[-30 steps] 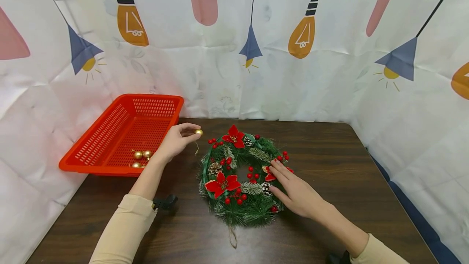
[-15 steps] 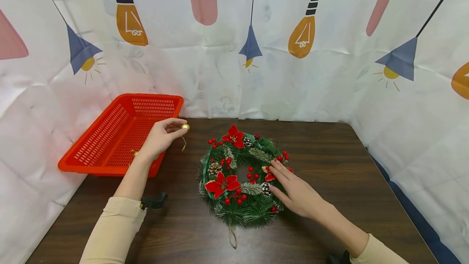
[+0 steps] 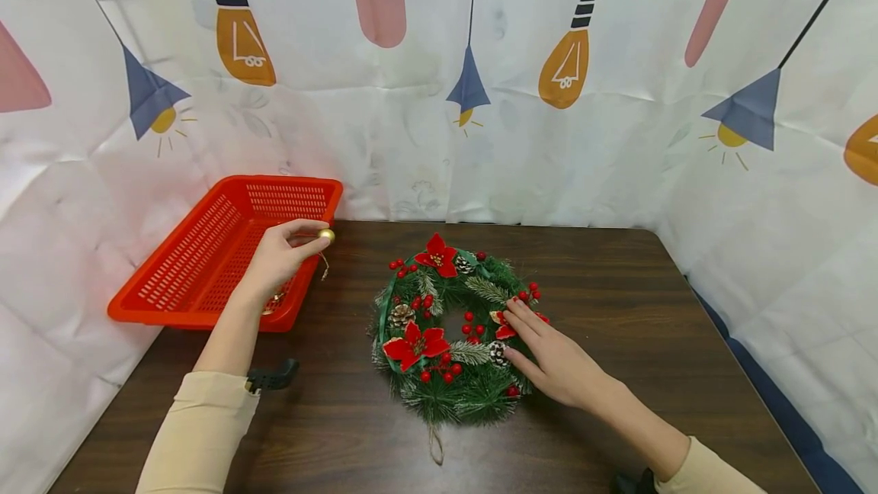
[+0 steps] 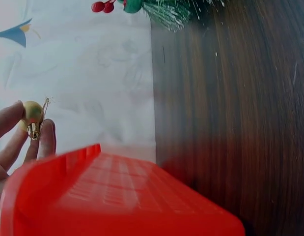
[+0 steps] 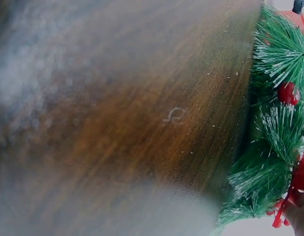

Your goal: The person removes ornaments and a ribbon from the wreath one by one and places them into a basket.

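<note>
My left hand [image 3: 277,256] pinches a small gold Christmas bauble [image 3: 327,235] between thumb and fingers, over the right side of the red basket [image 3: 236,181]. In the left wrist view the bauble [image 4: 33,114] shows its gold cap and a thin loop of string. A green Christmas wreath [image 3: 439,401] lies on the table, decked with red poinsettias, berries and frosted pine cones. My right hand [image 3: 562,364] rests on the wreath's right side with its fingers extended, partly covering a red flower. In the right wrist view only a bit of that hand shows at the lower right corner.
Inside the basket, gold baubles [image 3: 276,297] are mostly hidden behind the left forearm. The dark wooden table [image 3: 604,273] ends at a white printed curtain [image 3: 418,151] behind. A twine loop [image 3: 436,447] sticks out from the wreath's near side.
My left hand has moved left with the gold bauble, from beside the wreath to over the basket's right side. The right hand and the wreath have stayed in place.
</note>
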`<state>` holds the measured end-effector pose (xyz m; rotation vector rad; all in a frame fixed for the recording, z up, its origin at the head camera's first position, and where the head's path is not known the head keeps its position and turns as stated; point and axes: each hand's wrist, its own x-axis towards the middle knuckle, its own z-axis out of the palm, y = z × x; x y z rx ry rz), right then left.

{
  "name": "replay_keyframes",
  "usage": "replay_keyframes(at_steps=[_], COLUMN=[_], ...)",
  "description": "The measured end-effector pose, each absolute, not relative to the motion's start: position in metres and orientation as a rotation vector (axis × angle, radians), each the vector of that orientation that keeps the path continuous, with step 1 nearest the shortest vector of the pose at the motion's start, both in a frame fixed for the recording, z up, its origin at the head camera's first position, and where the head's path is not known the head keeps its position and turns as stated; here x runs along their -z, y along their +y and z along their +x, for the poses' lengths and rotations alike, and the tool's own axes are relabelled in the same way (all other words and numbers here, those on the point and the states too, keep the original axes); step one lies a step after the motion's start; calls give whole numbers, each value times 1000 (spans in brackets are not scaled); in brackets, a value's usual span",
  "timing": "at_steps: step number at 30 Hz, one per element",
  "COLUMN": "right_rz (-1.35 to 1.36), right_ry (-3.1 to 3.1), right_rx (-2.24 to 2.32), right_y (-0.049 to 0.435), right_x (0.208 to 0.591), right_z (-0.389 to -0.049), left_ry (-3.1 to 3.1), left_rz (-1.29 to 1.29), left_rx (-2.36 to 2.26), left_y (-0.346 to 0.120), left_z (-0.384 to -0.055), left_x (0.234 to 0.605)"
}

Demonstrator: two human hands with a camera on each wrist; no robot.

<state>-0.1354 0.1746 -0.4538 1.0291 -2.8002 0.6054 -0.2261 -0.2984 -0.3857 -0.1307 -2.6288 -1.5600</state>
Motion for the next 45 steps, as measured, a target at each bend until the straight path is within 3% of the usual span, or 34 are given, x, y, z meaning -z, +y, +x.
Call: replay_keyframes(at_steps=[28,45], right_rz=[1021,1021], right_ry=[-2832,-2813], right_rx=[-610,-609], right_y=[176,175], right_x=[456,455], right_z=[-136,-136], left_ry=[-2753,-2832], left_rz=[21,-180], left_rx=[1467,1343], left_y=[-358,-335], left_z=[-216,-212], left_x=[397,388])
